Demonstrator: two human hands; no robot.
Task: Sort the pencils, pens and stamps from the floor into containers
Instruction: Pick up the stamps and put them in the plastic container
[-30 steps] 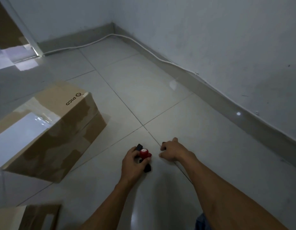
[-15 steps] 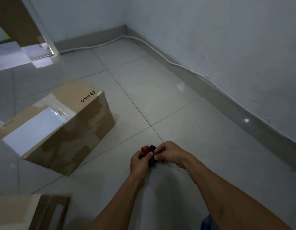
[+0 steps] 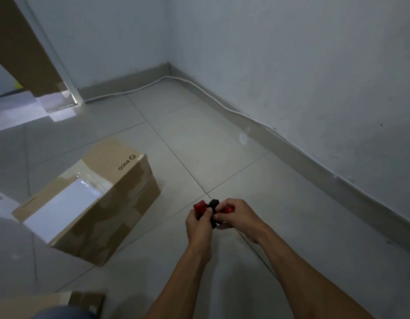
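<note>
Both hands meet above the tiled floor, holding small red and black stamps between them. My left hand (image 3: pixel 198 224) grips a red stamp (image 3: pixel 200 207) whose top sticks out above its fingers. A black stamp (image 3: pixel 214 204) sits between the two hands, and I cannot tell which hand holds it. My right hand (image 3: pixel 236 215) curls round another red stamp (image 3: pixel 227 209), mostly hidden by its fingers. No pencils or pens show anywhere.
A taped cardboard box (image 3: pixel 121 194) marked PICO lies on the floor to the left. Another cardboard box (image 3: pixel 84 300) shows at the bottom left edge. A white cable (image 3: pixel 222 107) runs along the skirting of the wall on the right. A doorway (image 3: pixel 26 107) opens at the far left.
Both hands rose off the floor and came together with the stamps. The right hand, earlier resting on the tile, now holds a red stamp. The view tilted upward.
</note>
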